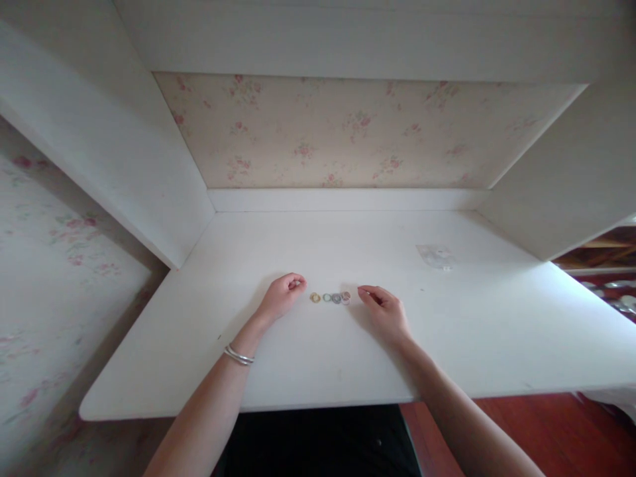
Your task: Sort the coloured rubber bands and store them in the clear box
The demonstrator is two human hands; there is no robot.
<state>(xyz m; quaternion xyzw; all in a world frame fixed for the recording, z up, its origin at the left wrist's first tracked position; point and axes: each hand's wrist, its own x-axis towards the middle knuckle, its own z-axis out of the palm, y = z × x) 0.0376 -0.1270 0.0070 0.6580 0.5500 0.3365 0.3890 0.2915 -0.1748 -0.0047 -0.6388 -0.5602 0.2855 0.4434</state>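
Observation:
A short row of small ring-shaped bands lies on the white desk between my hands. At its left end is a yellow-orange ring, then a pale green ring, a grey ring and a brownish-pink ring. The right-hand ones touch or overlap. My left hand rests just left of the yellow-orange ring, its fingers curled in and nothing visible in them. To the right of the row, my right hand lies with fingers bent and pressed together, also showing nothing held. Neither hand touches the rings.
A clear plastic bag lies flat on the desk, farther back on the right. White side panels and a floral back wall enclose the desk. I wear silver bangles on my left wrist.

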